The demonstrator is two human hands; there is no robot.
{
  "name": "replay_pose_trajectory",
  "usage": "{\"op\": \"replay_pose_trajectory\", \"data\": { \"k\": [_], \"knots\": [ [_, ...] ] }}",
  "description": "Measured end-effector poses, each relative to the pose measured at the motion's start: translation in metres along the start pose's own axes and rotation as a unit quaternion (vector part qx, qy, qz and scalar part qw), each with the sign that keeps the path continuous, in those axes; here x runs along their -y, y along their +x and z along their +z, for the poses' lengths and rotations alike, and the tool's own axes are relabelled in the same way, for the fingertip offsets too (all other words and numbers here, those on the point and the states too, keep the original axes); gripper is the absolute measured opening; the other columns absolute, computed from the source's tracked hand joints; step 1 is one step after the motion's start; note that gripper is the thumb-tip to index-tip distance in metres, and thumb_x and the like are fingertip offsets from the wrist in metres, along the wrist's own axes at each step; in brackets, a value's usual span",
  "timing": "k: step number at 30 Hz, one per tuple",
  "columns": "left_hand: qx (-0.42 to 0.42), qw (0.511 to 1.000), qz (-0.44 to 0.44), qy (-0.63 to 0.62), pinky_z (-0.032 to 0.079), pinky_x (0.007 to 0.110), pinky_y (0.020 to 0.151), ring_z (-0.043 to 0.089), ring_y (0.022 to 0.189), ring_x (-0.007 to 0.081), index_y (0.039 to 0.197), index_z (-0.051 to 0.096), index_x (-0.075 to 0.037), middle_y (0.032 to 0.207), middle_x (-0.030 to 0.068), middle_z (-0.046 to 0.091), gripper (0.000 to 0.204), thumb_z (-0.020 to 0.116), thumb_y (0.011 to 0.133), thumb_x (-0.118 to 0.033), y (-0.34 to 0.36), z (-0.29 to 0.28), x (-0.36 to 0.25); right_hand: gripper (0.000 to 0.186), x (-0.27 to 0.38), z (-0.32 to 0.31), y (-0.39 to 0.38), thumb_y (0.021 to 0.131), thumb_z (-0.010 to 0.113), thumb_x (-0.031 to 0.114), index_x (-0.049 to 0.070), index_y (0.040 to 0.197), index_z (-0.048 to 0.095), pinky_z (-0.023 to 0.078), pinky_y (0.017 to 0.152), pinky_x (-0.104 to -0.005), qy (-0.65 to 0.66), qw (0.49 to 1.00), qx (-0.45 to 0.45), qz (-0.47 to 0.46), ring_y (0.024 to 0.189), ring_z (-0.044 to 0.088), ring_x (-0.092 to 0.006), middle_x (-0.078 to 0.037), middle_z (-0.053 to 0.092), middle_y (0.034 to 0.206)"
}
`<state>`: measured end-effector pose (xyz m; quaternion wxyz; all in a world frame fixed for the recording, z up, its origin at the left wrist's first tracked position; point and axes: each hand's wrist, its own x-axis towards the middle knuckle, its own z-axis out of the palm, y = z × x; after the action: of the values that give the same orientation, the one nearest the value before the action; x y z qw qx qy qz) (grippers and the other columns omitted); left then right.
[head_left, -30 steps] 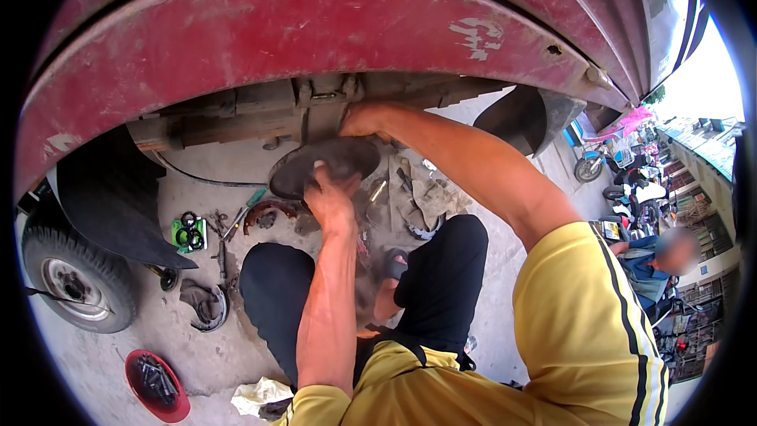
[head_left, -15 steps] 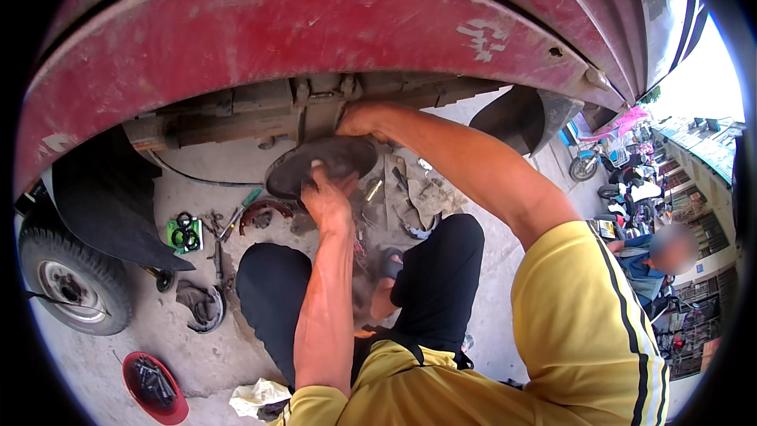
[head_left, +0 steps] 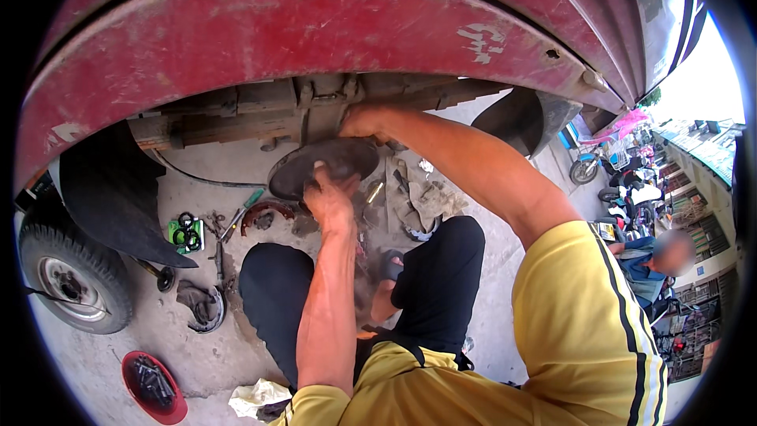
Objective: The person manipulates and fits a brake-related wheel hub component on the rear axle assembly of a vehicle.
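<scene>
Beneath the red vehicle body [head_left: 260, 24] sits a round, dark, dirty metal plate [head_left: 296, 170], tilted, at the axle. My left hand [head_left: 330, 199] is against its near face, thumb pointing up and the other fingers curled in at the middle. Whatever these fingers close on is too dark and smeared to make out. My right hand [head_left: 364, 121] reaches over the plate's upper right edge, close to the frame parts [head_left: 321, 114] under the body. Its fingers are hidden behind the wrist and the plate.
Left of my knees lie curved brake shoes [head_left: 206, 309], a green-handled screwdriver [head_left: 243, 213] and black rings on a green box [head_left: 185, 233]. A wheel [head_left: 75, 280] stands far left; a red bowl [head_left: 175, 404] holds dark parts. A person [head_left: 648, 264] and motorbikes [head_left: 635, 189] are at right.
The view has shifted very slightly. Both hands keep nearly the same places at the round plate.
</scene>
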<state>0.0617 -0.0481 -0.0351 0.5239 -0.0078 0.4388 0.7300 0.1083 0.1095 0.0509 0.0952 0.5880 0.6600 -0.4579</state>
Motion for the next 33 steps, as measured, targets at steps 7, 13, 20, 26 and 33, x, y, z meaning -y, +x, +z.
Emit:
{"op": "replay_pose_trajectory", "data": {
  "k": [7, 13, 20, 26, 33],
  "knots": [
    [-0.009, 1.000, -0.004, -0.019, 0.063, 0.042, 0.069, 0.072, 0.079, 0.0399, 0.124, 0.035, 0.016, 0.096, 0.0277, 0.059, 0.061, 0.049, 0.103, -0.039, -0.005, 0.005, -0.002, 0.059, -0.010, -0.010, 0.000, 0.082, 0.075, 0.036, 0.008, 0.132, 0.061, 0.026, 0.107, -0.0720, 0.021, 0.993, 0.109, 0.048, 0.137, 0.042, -0.0288, -0.011, 0.052, 0.146],
    [-0.012, 1.000, 0.007, -0.013, 0.063, 0.040, 0.069, 0.073, 0.078, 0.0388, 0.124, 0.036, 0.017, 0.093, 0.0293, 0.062, 0.061, 0.049, 0.103, -0.039, -0.006, 0.005, 0.001, 0.059, -0.014, -0.012, 0.020, 0.079, 0.077, 0.036, 0.007, 0.128, 0.064, 0.033, 0.100, -0.0712, -0.043, 0.995, 0.087, 0.031, 0.124, 0.051, -0.0299, -0.013, 0.056, 0.141],
    [-0.019, 0.999, 0.013, -0.029, 0.063, 0.040, 0.069, 0.072, 0.075, 0.0379, 0.118, 0.038, 0.015, 0.090, 0.0288, 0.063, 0.056, 0.051, 0.103, -0.038, -0.003, 0.004, 0.003, 0.045, -0.009, -0.006, 0.018, 0.072, 0.082, 0.027, 0.000, 0.108, 0.073, 0.050, 0.066, -0.0484, -0.079, 0.997, -0.001, -0.006, 0.085, 0.060, -0.0249, -0.013, 0.069, 0.112],
    [-0.025, 0.999, 0.008, -0.044, 0.063, 0.041, 0.069, 0.072, 0.075, 0.0387, 0.118, 0.038, 0.016, 0.086, 0.0299, 0.063, 0.058, 0.051, 0.103, -0.038, -0.007, 0.010, 0.001, 0.034, -0.007, -0.001, 0.007, 0.070, 0.083, 0.014, -0.003, 0.098, 0.073, 0.053, 0.058, -0.0430, 0.010, 0.999, 0.006, -0.047, 0.076, 0.066, -0.0249, -0.014, 0.070, 0.093],
    [-0.023, 0.999, 0.016, -0.043, 0.064, 0.041, 0.068, 0.072, 0.075, 0.0388, 0.119, 0.036, 0.017, 0.088, 0.0315, 0.063, 0.061, 0.050, 0.103, -0.039, -0.008, 0.012, 0.001, 0.015, -0.022, 0.002, 0.005, 0.074, 0.078, 0.007, -0.001, 0.087, 0.074, 0.054, 0.052, -0.0388, 0.151, 0.987, 0.011, -0.059, 0.064, 0.066, -0.0210, -0.012, 0.070, 0.080]
  ]
}}
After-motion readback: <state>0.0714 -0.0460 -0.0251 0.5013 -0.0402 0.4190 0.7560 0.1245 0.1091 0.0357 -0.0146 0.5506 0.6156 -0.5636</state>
